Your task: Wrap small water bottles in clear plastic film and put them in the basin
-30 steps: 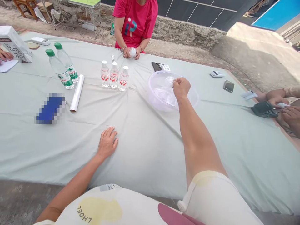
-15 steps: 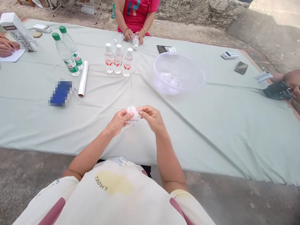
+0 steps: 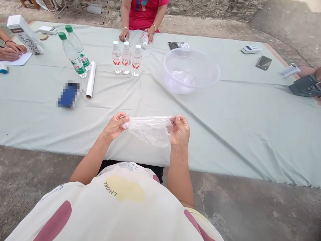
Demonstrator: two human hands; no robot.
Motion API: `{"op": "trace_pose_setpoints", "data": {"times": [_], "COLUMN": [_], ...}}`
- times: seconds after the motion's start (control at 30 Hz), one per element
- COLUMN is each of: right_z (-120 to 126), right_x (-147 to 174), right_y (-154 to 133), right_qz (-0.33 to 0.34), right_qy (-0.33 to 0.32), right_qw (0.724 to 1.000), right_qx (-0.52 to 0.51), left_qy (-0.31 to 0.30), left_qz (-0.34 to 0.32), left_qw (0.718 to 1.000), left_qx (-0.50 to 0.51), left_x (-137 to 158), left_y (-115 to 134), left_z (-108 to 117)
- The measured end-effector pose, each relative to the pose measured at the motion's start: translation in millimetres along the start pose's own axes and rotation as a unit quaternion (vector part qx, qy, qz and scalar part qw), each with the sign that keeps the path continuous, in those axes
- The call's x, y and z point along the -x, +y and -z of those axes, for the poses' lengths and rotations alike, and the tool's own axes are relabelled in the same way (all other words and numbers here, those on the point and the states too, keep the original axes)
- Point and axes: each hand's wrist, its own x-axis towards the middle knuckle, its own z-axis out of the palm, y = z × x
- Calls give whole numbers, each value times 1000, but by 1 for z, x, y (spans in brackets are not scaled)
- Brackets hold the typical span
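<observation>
A piece of thin clear plastic film (image 3: 150, 129) is stretched between my two hands over the near part of the table. Its upper edge is taut and nearly straight, while the lower part hangs loose and wrinkled. My left hand (image 3: 115, 125) pinches one end, where some film is bunched at the thumb. My right hand (image 3: 180, 130) grips the other end between thumb and fingers. Beyond my hands, to the right, a translucent basin (image 3: 192, 83) has crumpled clear plastic inside.
Three small water bottles (image 3: 126, 58) stand mid-table. Two green-capped bottles (image 3: 76, 60), a white roll (image 3: 91, 80) and a blurred blue item (image 3: 69, 95) are at left. A person in red (image 3: 142, 20) sits opposite with a bottle (image 3: 144, 39). Other people's hands show at both sides.
My hands have moved apart, drawing the bunched film out into a wide stretch. Opposite, the person's hand has left the bottle and now holds a small thin white item.
</observation>
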Motion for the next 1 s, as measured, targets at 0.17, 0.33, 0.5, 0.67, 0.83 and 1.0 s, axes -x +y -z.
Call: {"op": "trace_pose_setpoints", "data": {"times": [0.17,0.33,0.5,0.67,0.83,1.0], "right_z": [10,29,27,-24,-39,-11], "right_x": [4,-2,10,56,63,30], "right_y": [4,8,-18,-8,25,18], "right_qz": [5,-23,126,238,138,-112], "right_qy": [16,45,139,-217,-282,-162], "right_qw": [999,998,962,824,814,935], "right_qx": [-37,24,198,467,489,295], "left_qy": [-103,-144,-22,-2,-32,-70], "left_qz": [47,78,8,12,32,58], "left_qw": [993,983,994,994,995,994], "left_qx": [-22,-83,-103,-111,-92,-62], "left_x": [12,19,16,8,8,11], "left_y": [-1,0,2,-6,-8,5], "left_z": [1,-2,-9,-31,-29,4]}}
